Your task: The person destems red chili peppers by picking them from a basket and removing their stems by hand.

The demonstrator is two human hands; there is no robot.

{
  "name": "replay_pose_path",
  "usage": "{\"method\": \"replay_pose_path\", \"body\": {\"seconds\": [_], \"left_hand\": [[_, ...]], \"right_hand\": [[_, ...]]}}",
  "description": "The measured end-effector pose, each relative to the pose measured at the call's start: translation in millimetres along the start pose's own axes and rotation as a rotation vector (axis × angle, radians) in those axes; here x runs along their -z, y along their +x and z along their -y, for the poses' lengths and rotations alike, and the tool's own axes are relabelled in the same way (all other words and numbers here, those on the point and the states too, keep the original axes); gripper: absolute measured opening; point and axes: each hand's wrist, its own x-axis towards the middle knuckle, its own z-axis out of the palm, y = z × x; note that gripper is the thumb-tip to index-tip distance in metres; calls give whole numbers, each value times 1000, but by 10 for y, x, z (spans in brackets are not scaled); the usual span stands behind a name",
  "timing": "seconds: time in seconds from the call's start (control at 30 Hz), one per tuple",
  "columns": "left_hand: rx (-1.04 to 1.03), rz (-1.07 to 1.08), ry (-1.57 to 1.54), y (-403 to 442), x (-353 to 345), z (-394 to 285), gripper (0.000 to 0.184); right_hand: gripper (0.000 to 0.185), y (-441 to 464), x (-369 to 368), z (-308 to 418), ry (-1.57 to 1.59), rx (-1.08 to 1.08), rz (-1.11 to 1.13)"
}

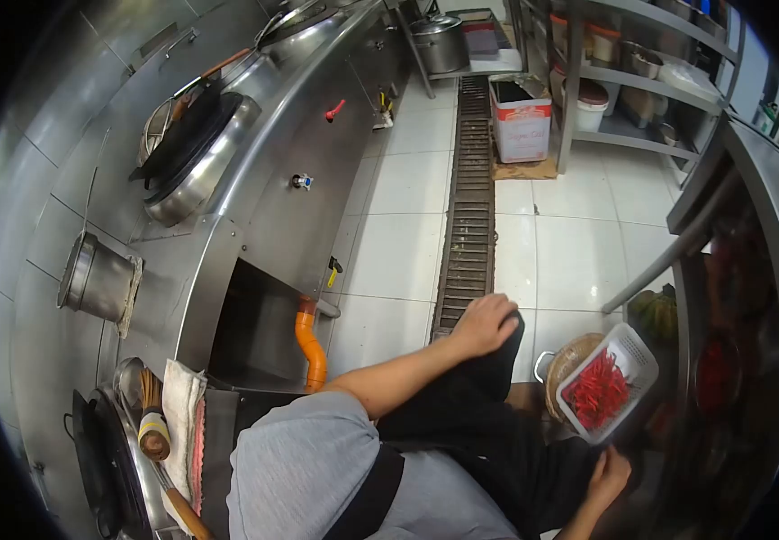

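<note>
My left hand (486, 325) rests on my bent knee in black trousers, its fingers laid loosely over the knee and nothing in them. At the lower right, my right hand (609, 477) is beside my other leg, just below a white plastic basket. It seems to hold nothing, with thumb and fingers slightly apart, though part of it is hard to make out. The white basket (639, 358) contains a heap of red chillies (598, 391). It sits tilted on a round woven basket (575, 354) with a white handle. Neither hand visibly touches the chillies.
A steel stove counter (290, 171) with woks runs along the left. An orange pipe (309, 346) bends near the floor. A drain grate (470, 216) splits the white tiles. On the right stand steel shelves (641, 79), a square tin (522, 130) and a steel table leg (646, 279).
</note>
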Motion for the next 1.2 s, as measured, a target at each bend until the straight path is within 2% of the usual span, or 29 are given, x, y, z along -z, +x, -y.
{"method": "replay_pose_path", "body": {"seconds": [0.07,0.1,0.17,0.3,0.37,0.43,0.5,0.57,0.63,0.7,0.77,0.8,0.83,0.87,0.9,0.97,1.0,1.1,1.13,1.2], "left_hand": [[6,-28,247,-52,-87,-43,30],[26,-5,240,7,-79,30,30],[229,22,141,89,-54,190,29],[290,67,152,309,1,393,30],[360,176,176,342,88,404,31],[403,203,191,418,147,524,32],[547,326,191,448,246,608,33],[598,387,154,484,389,687,32],[723,562,91,456,564,737,32],[731,545,59,259,736,766,32],[719,546,-2,-4,962,691,33],[724,534,-21,-46,1139,613,33],[839,559,-77,-99,1336,526,35],[951,588,-133,-143,1525,481,37],[950,582,-143,-178,1698,526,37],[947,689,-275,-215,2071,664,41],[1003,816,-260,120,2532,673,41],[1044,765,-143,19,2821,1030,39],[1048,723,-131,116,3014,1069,38],[1062,725,-86,242,3261,1172,37]], "right_hand": [[21,-27,-23,-51,-104,56,103],[21,33,-69,-31,-110,47,132],[21,63,-39,57,-92,1,176],[20,393,-23,251,-162,-25,304],[19,447,-51,234,-189,-14,363],[19,548,-30,348,-171,-121,422],[18,598,16,415,-203,-74,456],[19,680,89,558,-191,-129,572],[21,779,133,823,-181,-178,680],[25,1047,240,1416,-260,-385,981],[28,1284,318,2031,-36,-613,1012],[28,1583,441,2523,47,-569,1018],[24,1842,581,2928,131,-431,956],[22,2033,693,3166,195,-382,890],[20,2225,765,3373,266,-327,823],[20,2727,921,3806,211,-397,779],[21,2882,934,3830,220,-406,751],[24,3183,913,3677,136,-397,741],[26,3238,919,3626,72,-294,706],[23,3272,873,3474,74,-285,720]]}}
